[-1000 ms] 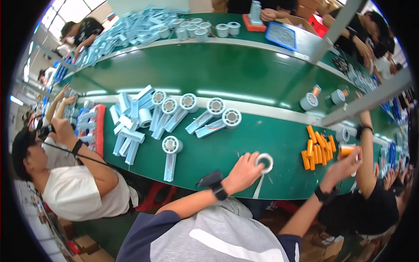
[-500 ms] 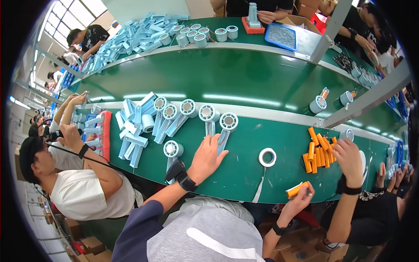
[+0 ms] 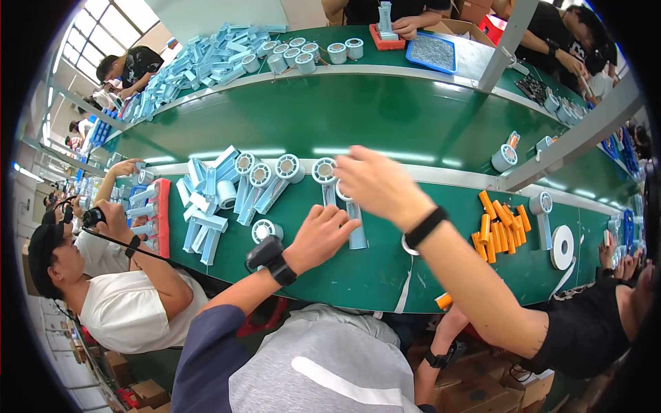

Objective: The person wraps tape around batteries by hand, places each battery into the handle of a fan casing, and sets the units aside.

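My left hand (image 3: 320,237) rests on the green table with its fingers loosely bent and a little apart. Its fingertips are at the lower end of a light-blue fan housing (image 3: 324,171) with a round head and a straight handle. Beside it lies another handle (image 3: 357,236), its round head partly covered by a co-worker's hand (image 3: 375,182). Low at the table's front edge, my right hand (image 3: 452,322) has an orange cylindrical battery (image 3: 444,301) in it. The co-worker's forearm hides most of that hand's fingers. A white tape roll (image 3: 407,246) is largely covered by the same arm.
More fan housings (image 3: 289,168) and loose light-blue handle shells (image 3: 206,227) lie at the left. Orange batteries (image 3: 501,230) are heaped at the right, beside a fan housing (image 3: 542,204) and a white roll (image 3: 562,249). A metal post (image 3: 578,148) slants across the right side.
A co-worker's arm has swung in from the right and reaches over the fan housings. My left hand has drawn back slightly and its fingers have bent. A fan housing now shows beside the battery heap.
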Motion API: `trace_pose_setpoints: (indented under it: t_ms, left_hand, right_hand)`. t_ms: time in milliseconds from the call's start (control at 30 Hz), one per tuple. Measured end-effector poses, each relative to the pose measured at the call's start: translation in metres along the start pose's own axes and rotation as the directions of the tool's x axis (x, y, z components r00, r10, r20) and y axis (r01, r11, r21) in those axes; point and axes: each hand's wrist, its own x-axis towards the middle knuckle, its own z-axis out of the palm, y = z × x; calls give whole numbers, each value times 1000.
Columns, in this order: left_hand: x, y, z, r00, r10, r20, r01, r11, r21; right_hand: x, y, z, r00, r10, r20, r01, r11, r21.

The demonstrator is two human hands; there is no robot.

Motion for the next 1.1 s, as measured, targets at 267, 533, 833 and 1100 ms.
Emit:
trace_pose_setpoints:
  t_ms: [267,533,833,1100]
  left_hand:
    - [33,-11,34,956,-7,-292,29,997,68]
    - [39,-29,49,933,74,-351,-55,996,65]
    - [55,3,67,897,-65,-438,186,953,238]
    - [50,14,70,911,-226,-344,355,856,376]
  right_hand:
    - [-54,-99,84,895,-344,283,305,936,174]
    - [-328,-63,-58,884,458,95,-467,856,221]
    - [-329,-76,-73,754,655,36,-628,705,329]
    - [-325,-72,-76,657,753,16,-703,606,373]
